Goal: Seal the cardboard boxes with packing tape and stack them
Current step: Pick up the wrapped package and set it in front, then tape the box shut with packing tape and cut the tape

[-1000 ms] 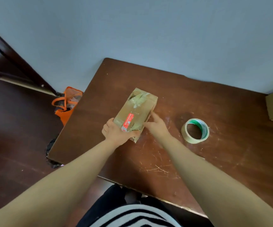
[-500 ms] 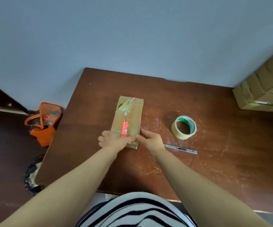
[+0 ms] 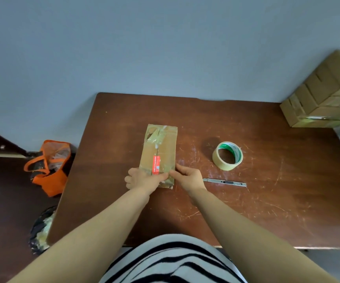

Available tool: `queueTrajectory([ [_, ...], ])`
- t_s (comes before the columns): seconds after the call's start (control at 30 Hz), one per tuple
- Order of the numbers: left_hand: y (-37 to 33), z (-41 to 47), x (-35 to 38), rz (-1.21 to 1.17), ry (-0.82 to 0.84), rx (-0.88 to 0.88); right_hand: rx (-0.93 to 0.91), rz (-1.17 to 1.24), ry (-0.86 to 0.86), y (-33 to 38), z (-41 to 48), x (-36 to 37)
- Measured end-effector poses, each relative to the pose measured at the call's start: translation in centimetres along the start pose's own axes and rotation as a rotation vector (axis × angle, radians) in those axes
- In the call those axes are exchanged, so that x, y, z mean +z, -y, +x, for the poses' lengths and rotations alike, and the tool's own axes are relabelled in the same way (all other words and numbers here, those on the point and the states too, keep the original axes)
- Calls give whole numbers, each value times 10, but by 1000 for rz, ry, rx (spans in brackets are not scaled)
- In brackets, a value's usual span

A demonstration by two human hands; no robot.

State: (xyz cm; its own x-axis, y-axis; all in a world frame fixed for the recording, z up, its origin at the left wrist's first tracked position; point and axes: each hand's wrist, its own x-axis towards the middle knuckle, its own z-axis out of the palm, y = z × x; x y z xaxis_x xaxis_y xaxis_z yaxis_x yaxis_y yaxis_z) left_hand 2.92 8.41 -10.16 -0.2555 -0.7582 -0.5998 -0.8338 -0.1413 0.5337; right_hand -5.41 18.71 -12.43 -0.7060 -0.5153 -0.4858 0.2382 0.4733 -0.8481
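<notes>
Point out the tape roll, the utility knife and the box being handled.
tape roll (image 3: 224, 166): head view, tan outer wall.
utility knife (image 3: 225, 182): head view, middle of its body.
cardboard box (image 3: 168, 148): head view, bare top face.

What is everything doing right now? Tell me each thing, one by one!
cardboard box, lying flat on the table, taped, near end held by both hands.
left hand, grips the box's near end.
right hand, pinches the box's near right corner.
tape roll, lying flat, untouched.
utility knife, lying beside the right hand, untouched.
stacked boxes, piled at the table's far right corner.
</notes>
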Motion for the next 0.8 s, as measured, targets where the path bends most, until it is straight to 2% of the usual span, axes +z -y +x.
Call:
queueTrajectory([
  [0.37, -6, -6, 0, 25, -8, -4, -76, -90, -53, 0, 0, 5],
  [0.8, -2, -3, 4, 13, -28, -13, -51, -140, -91, 7, 0, 7],
])
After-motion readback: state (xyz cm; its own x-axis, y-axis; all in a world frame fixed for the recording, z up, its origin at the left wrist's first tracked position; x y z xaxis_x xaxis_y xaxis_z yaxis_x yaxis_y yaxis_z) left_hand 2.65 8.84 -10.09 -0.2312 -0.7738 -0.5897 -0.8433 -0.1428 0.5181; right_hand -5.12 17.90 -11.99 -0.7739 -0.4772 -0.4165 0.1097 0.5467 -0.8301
